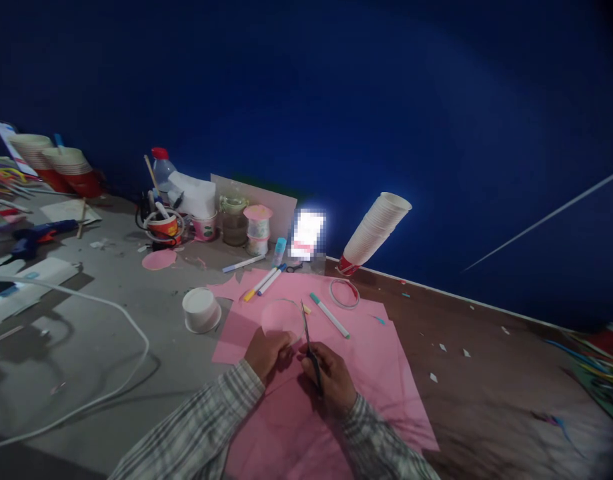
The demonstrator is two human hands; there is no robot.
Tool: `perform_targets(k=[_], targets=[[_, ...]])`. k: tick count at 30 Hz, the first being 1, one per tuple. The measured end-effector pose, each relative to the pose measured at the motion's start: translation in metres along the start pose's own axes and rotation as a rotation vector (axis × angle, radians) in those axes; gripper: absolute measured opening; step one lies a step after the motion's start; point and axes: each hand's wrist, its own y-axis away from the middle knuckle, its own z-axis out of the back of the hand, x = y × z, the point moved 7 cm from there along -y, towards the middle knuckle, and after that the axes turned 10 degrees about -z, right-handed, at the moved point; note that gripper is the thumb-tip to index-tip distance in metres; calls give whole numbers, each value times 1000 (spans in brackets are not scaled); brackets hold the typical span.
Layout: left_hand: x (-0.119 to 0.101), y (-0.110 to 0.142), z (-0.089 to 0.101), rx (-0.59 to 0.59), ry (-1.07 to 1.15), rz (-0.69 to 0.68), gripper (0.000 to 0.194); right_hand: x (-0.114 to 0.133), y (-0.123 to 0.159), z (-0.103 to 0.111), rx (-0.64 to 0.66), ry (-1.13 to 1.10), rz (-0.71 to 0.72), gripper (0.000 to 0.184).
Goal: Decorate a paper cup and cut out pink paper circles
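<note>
My left hand [267, 352] is closed on a round pink paper piece [282, 319] and holds it up over a large pink sheet [376, 373] on the floor. Around the dark handles of a pair of scissors [309, 340] my right hand [331, 379] is closed. The blades point away from me and meet the paper piece's right edge. Both sleeves are plaid.
An upturned white paper cup [201, 310] stands left of the sheet. Markers [329, 315] and a tape ring [344, 293] lie at its far edge. A leaning stack of cups [373, 233], jars, a bottle [162, 167] and a glue gun [36, 235] are behind. A white cable [131, 333] curves at left.
</note>
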Motion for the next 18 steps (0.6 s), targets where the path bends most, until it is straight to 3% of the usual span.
perform_targets(k=[7, 12, 18], targets=[[-2, 1, 0, -8, -18, 22, 33, -10, -4, 0, 34, 26, -9, 18], [-4, 2, 1, -16, -44, 39, 30, -13, -7, 4, 16, -107, -7, 29], [4, 3, -3, 149, -129, 91, 26, 1, -9, 20, -143, -215, 116, 42]])
